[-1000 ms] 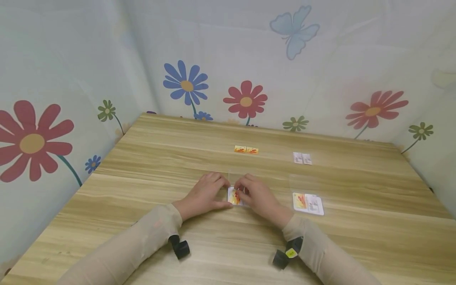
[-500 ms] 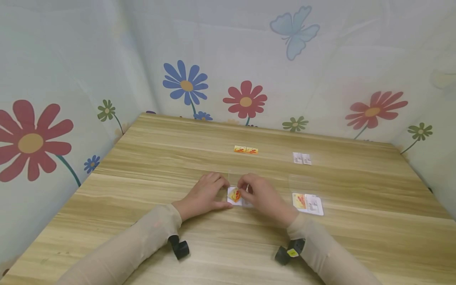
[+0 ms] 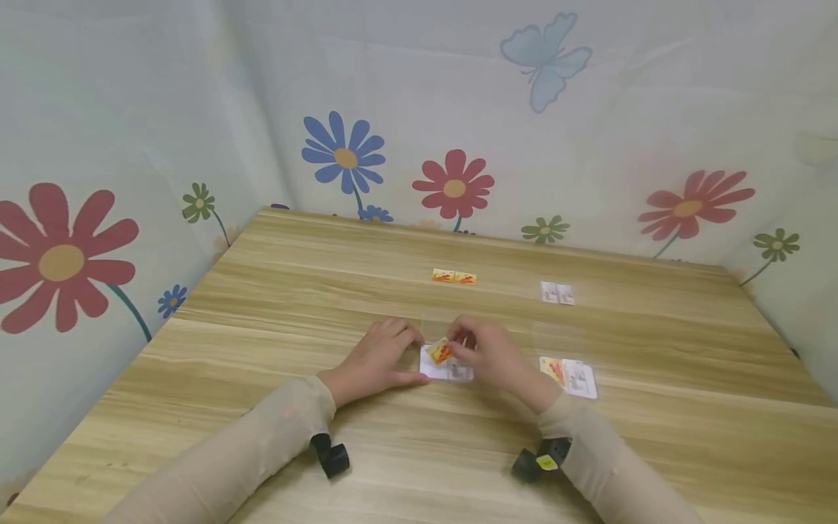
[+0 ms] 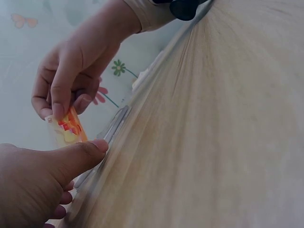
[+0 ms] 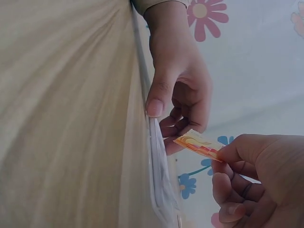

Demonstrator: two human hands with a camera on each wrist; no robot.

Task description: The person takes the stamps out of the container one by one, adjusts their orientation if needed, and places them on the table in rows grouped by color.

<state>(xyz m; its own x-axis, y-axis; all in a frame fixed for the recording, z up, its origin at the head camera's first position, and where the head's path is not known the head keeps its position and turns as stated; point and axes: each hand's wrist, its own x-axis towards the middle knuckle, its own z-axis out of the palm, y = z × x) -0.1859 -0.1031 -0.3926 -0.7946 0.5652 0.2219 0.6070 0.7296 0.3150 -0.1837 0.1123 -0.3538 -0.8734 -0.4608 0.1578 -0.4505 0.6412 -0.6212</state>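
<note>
A small orange-and-yellow stamp with a serrated edge is pinched between thumb and forefinger of my right hand. It is raised and tilted over the left half of a flat clear case with a white backing. A pale grey stamp lies on the right half of that backing, partly behind the right hand. My left hand holds the case at its left side, thumb on the near corner and forefinger at the far one. In the right wrist view, the stamp is clear of the case.
To the right lies a second clear case with an orange stamp and a grey stamp side by side. Farther back are a pair of orange stamps and a pair of grey stamps. Flowered curtains border the wooden table.
My right hand has lifted the orange stamp off the white backing and shifted slightly right, baring the backing's left half and the grey stamp. The left hand stays in place.
</note>
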